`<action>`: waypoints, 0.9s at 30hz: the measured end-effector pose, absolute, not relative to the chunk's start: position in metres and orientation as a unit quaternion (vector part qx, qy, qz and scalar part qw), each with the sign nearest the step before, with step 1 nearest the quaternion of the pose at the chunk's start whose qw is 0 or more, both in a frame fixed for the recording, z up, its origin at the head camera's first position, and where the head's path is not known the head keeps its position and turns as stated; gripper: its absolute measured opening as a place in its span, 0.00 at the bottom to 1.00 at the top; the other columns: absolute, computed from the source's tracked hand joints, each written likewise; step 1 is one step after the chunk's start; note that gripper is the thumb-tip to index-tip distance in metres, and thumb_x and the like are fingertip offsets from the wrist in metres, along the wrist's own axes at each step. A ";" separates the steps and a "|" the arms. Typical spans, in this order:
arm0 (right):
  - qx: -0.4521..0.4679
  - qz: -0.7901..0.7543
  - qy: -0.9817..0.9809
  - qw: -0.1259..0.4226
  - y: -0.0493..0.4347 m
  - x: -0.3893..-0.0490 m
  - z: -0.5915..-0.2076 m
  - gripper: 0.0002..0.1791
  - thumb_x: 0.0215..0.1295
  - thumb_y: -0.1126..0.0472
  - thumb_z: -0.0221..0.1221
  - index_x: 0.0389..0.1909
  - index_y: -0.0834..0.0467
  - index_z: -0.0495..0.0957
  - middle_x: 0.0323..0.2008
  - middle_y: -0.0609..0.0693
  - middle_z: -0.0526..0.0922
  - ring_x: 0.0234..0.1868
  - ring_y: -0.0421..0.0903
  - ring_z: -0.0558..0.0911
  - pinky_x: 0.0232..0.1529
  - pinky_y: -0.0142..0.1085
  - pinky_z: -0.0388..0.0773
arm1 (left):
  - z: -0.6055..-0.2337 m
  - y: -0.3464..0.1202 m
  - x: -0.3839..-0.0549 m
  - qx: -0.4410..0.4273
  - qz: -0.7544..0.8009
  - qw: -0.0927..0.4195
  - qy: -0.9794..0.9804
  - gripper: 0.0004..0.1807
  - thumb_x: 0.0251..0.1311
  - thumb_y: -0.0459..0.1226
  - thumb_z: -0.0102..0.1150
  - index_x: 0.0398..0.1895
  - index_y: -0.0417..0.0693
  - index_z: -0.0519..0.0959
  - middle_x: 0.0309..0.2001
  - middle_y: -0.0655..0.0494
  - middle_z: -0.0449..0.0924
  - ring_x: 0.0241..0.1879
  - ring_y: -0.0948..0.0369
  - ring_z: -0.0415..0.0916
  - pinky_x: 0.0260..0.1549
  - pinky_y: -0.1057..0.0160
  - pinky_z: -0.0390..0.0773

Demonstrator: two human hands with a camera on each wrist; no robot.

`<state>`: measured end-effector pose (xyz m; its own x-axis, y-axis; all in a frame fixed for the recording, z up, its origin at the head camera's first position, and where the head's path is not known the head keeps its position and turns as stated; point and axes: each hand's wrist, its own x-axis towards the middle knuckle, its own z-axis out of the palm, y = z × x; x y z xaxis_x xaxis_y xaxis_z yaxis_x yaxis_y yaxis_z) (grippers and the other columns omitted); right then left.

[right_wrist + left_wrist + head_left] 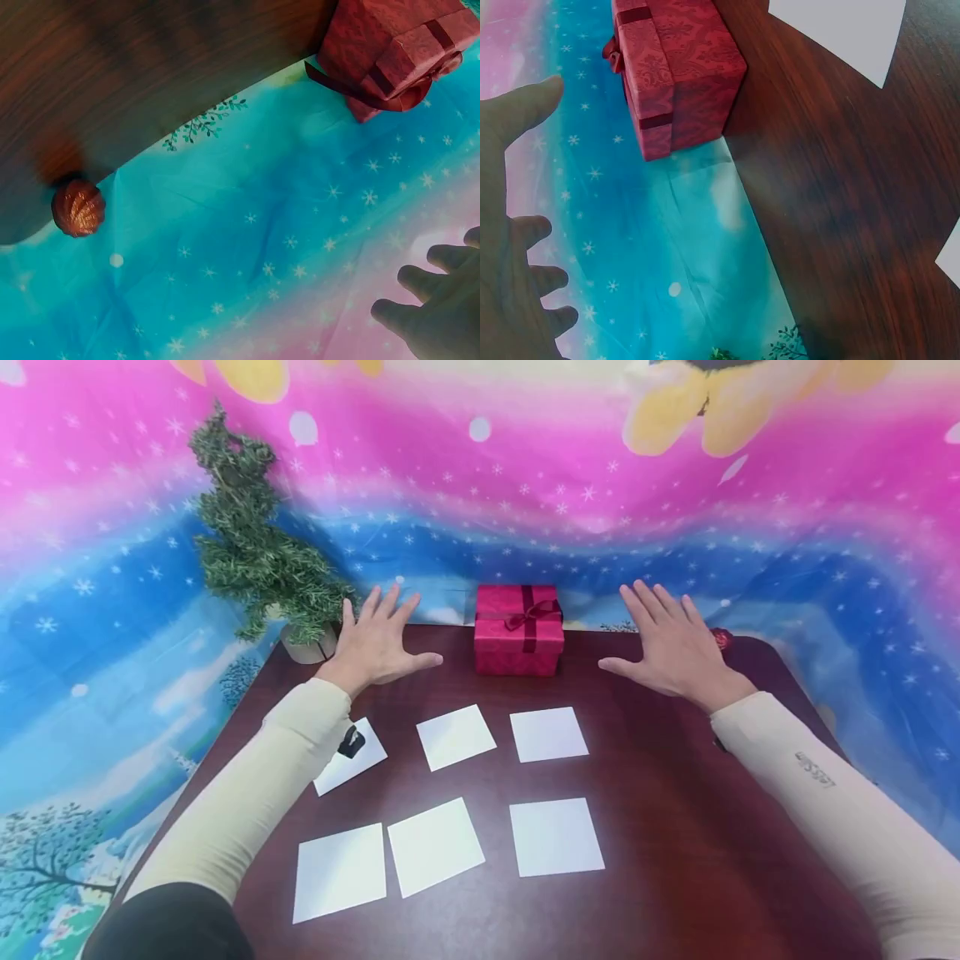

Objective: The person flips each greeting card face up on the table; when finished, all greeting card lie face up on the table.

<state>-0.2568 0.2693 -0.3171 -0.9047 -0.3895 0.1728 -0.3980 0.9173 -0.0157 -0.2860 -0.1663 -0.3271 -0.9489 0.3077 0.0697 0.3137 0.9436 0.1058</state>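
Both hands are held up over the far part of the table, fingers spread and nothing in them. My left hand is nearest the potted artificial pine tree, its fingertips just right of the lower branches. My right hand hovers at the right, beside a small red ball ornament that it partly hides. Between the hands stands a red gift box with a dark red ribbon bow; neither hand touches it. In the right wrist view the ornament shows whole near the table's back edge.
Several white cards lie in two rows on the dark wooden table, among them one card in the far row and one in the near row. The left forearm partly covers the far-left card. A printed snowflake cloth hangs behind.
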 end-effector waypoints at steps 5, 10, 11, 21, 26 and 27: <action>0.196 0.031 -0.977 0.076 0.267 -0.258 -0.319 0.58 0.64 0.27 0.51 0.81 0.57 0.37 0.79 0.63 0.43 0.78 0.63 0.41 0.72 0.61 0.33 | -0.329 -0.162 -0.285 -0.153 -0.059 0.032 -0.986 0.60 0.52 0.79 0.45 0.82 0.61 0.43 0.81 0.51 0.31 0.78 0.46 0.30 0.67 0.32 0.26; 0.208 0.038 -0.976 0.049 0.262 -0.258 -0.338 0.61 0.61 0.23 0.52 0.80 0.61 0.44 0.77 0.66 0.51 0.76 0.66 0.50 0.72 0.62 0.44 | -0.347 -0.137 -0.279 -0.177 -0.041 0.004 -0.983 0.60 0.53 0.80 0.41 0.82 0.59 0.43 0.81 0.48 0.33 0.78 0.46 0.32 0.68 0.34 0.28; 0.213 0.039 -0.975 0.039 0.259 -0.258 -0.346 0.61 0.60 0.23 0.52 0.80 0.61 0.45 0.76 0.65 0.52 0.76 0.66 0.51 0.71 0.61 0.46 | -0.355 -0.129 -0.277 -0.186 -0.039 -0.001 -0.982 0.60 0.52 0.80 0.40 0.82 0.59 0.43 0.81 0.48 0.35 0.78 0.45 0.34 0.68 0.34 0.30; 0.250 0.050 -0.965 -0.070 0.226 -0.241 -0.422 0.58 0.54 0.29 0.65 0.76 0.61 0.59 0.72 0.62 0.65 0.72 0.61 0.63 0.67 0.58 0.61 | -0.429 -0.042 -0.267 -0.245 -0.047 -0.081 -0.965 0.58 0.50 0.75 0.55 0.80 0.57 0.55 0.79 0.50 0.50 0.75 0.47 0.51 0.71 0.39 0.45; 0.264 0.046 -0.959 -0.089 0.217 -0.245 -0.434 0.59 0.49 0.28 0.67 0.74 0.62 0.63 0.69 0.60 0.69 0.71 0.59 0.66 0.66 0.56 0.65 | -0.442 -0.019 -0.263 -0.268 -0.017 -0.100 -0.958 0.59 0.46 0.76 0.58 0.79 0.55 0.59 0.77 0.53 0.57 0.73 0.52 0.57 0.66 0.48 0.60; 0.265 0.047 -0.959 -0.093 0.217 -0.246 -0.434 0.59 0.49 0.28 0.67 0.73 0.62 0.64 0.69 0.60 0.69 0.71 0.58 0.66 0.65 0.56 0.66 | -0.442 -0.016 -0.263 -0.271 -0.014 -0.101 -0.957 0.59 0.45 0.75 0.59 0.78 0.55 0.60 0.76 0.53 0.58 0.72 0.52 0.58 0.64 0.50 0.62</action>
<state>-0.2464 0.2165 -0.4342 -0.8421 -0.5174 -0.1523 -0.4999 0.8547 -0.1400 -0.2631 -0.0159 -0.4420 -0.8332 0.5212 -0.1847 0.5155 0.8530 0.0819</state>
